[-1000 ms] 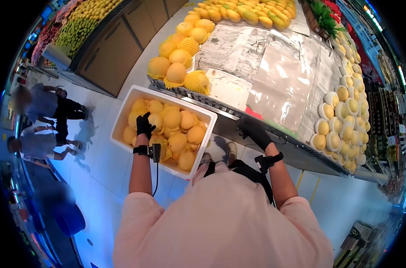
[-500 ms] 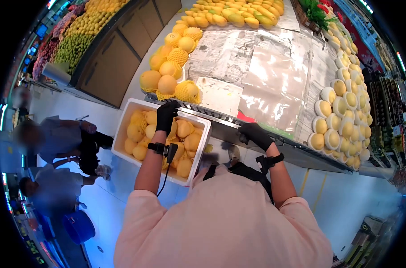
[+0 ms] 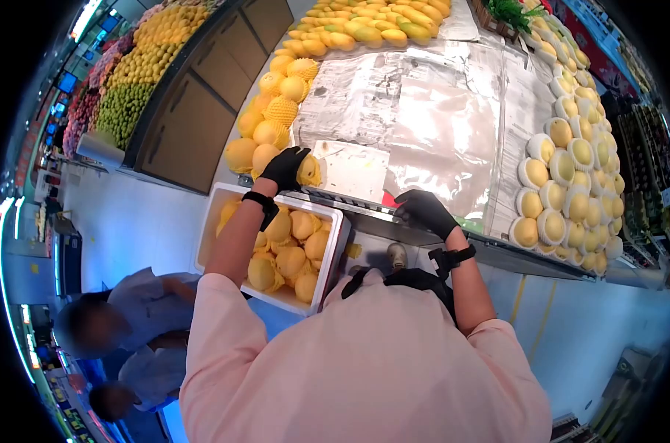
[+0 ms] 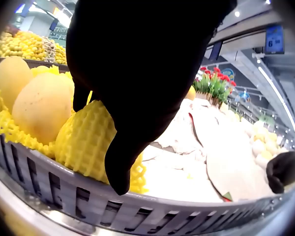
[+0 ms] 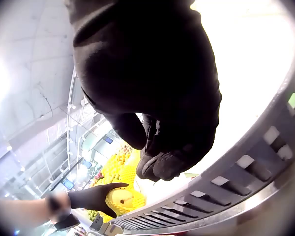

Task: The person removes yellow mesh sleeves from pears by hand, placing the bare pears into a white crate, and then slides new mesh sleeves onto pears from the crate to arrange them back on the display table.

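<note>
My left hand [image 3: 283, 169] grasps a netted yellow fruit [image 3: 308, 173] at the surface's [image 3: 350, 96] near left corner.
I have thumb and fingers around it, at the near end of the row of fruits [image 3: 239, 156], just inside the slotted grey rim [image 4: 184, 211], which likely stops it rolling off; the foam net [image 4: 86, 140] probably guards its skin. My right hand [image 3: 425, 211], farther right by the rim, is loosely curled with nothing visible inside. The white box [image 3: 333, 255] stands just beside, presumably for a short reach.
</note>
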Demonstrator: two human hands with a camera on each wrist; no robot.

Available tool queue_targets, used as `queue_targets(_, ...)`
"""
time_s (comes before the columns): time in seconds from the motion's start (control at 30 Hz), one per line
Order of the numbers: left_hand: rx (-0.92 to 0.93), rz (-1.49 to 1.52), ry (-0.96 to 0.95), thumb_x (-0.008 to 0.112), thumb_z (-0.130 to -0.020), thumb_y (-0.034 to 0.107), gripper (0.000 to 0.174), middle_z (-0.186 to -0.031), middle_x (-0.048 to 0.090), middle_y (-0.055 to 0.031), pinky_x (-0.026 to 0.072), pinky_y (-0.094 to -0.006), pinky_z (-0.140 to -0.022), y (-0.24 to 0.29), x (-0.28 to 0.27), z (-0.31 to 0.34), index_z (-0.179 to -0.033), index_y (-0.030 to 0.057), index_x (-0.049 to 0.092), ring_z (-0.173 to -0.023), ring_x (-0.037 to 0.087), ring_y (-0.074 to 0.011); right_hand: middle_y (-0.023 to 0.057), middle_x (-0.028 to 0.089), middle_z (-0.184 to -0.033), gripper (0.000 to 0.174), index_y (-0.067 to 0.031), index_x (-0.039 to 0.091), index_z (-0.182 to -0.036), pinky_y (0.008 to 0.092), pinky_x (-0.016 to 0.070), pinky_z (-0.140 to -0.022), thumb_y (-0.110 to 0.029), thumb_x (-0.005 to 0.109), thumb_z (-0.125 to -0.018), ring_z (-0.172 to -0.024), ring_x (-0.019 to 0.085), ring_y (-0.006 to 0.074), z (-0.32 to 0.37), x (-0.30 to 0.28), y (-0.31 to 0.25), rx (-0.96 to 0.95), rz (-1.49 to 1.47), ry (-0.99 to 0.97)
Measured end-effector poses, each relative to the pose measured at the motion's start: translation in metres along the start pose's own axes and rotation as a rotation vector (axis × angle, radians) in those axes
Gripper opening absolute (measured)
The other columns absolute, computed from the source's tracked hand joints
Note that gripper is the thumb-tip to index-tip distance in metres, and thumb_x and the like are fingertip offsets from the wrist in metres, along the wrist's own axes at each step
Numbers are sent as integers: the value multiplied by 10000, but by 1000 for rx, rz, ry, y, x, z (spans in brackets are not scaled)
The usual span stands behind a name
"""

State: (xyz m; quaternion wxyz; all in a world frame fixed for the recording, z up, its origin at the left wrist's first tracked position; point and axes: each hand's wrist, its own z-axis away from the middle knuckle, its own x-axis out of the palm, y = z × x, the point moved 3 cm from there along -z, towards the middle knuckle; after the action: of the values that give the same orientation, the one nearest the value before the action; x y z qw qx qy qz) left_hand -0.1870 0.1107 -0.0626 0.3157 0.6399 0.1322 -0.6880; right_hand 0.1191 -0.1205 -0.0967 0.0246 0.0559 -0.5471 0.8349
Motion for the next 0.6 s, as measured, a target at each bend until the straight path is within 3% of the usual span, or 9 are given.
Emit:
queue_targets(0.1,-81,-129,-185,901,-473,172,994,-1266,532,-191,451,-412,-974,-2,-3,-17,-1355,110,448,-1120,544,-375,92,690,-832,201,13,644,-1034,246,534,-594,-102,572,-885,-669,642,120,-4,-6,4,-42,-24,1)
queue_targets(0.13,-48,-152,-198,907,-458,186,952,-1217,556,-172,467,-415,-936,-4,-3,-21,-1309,112,488,-1058,569,-366,93,689,-831,202,13,642,-1037,247,535,-593,-102,568,-889,-667,642,121,-5,-7,5,-56,-33,1)
queue_targets(0.23,34,-115,-276,902,-473,180,908,-1214,560,-159,464,-402,-951,-13,0,-30,-1284,98,503,-1081,565,-355,93,682,-826,207,22,636,-1042,249,538,-592,-106,559,-899,-657,636,123,-6,-11,5,-66,-76,-4)
queue_targets(0.33,217,67,-163,898,-497,177,862,-1195,571,-142,461,-384,-963,-22,6,-28,-1262,79,512,-1091,564,-336,89,673,-814,215,31,631,-1043,251,537,-583,-114,563,-900,-653,630,121,-6,-14,-4,-8,-79,11)
queue_targets(0.43,137,53,-194,889,-524,170,823,-1178,579,-134,456,-368,-972,-16,-2,-26,-1249,64,513,-1101,562,-320,84,667,-799,210,31,629,-1030,253,536,-575,-120,563,-900,-648,626,123,-13,-17,-1,-14,-117,-11)
queue_targets(0.6,180,46,-106,858,-596,228,720,-1140,602,-148,475,-382,-935,-14,-7,-20,-1219,69,534,-1059,586,-337,76,663,-791,195,17,630,-1002,248,533,-568,-137,573,-897,-645,624,122,-20,-17,-6,-35,-64,-21)
